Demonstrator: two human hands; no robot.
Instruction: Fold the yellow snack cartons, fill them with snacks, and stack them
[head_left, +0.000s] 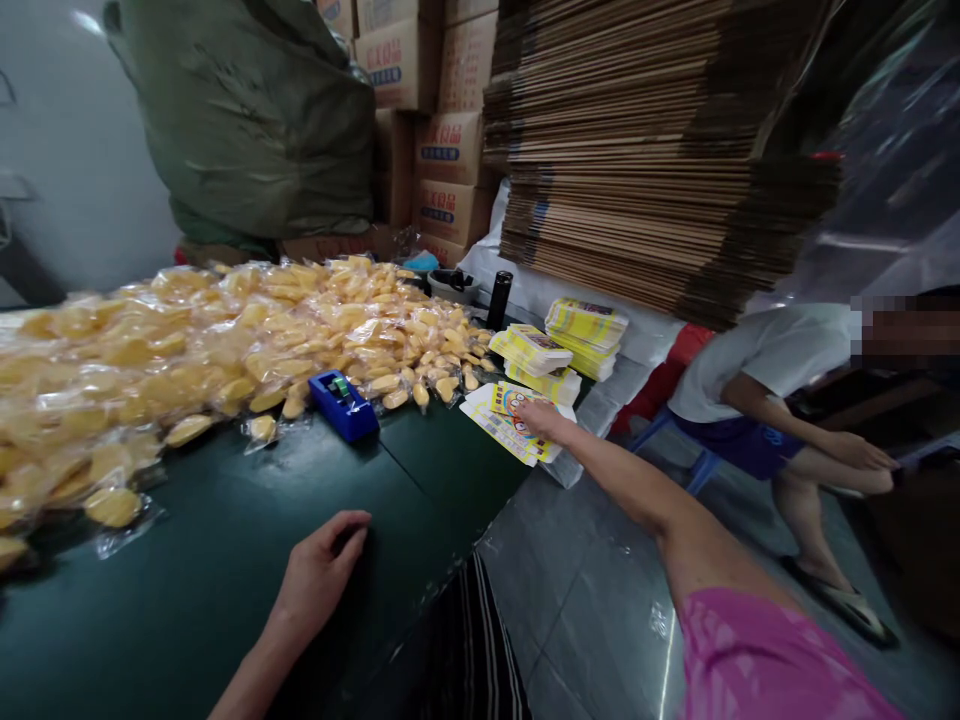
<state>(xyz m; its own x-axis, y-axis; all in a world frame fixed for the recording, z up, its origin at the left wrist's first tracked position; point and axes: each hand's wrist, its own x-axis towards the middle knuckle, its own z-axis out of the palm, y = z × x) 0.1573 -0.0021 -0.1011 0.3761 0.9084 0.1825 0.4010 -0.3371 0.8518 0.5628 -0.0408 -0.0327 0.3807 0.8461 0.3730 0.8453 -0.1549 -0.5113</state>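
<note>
My right hand (541,418) reaches out to the far right edge of the table, its fingers closed on a yellow and white printed bag (504,425) with a cartoon figure. That bag lies flat over others like it. My left hand (326,565) rests on the dark green table (420,510) near its front, loosely curled, with a gap between thumb and forefinger and nothing held. A blue tape dispenser (343,405) with a green roll stands beyond my left hand. Behind it spreads a large heap of yellow pieces in clear wrappers (262,320).
Stacked printed bags (585,335) and a black bottle (499,300) stand at the table's far right. Cartons (448,150), flattened cardboard (637,150) and a large green sack (247,120) rise behind. A person (772,380) sits on a blue stool at right.
</note>
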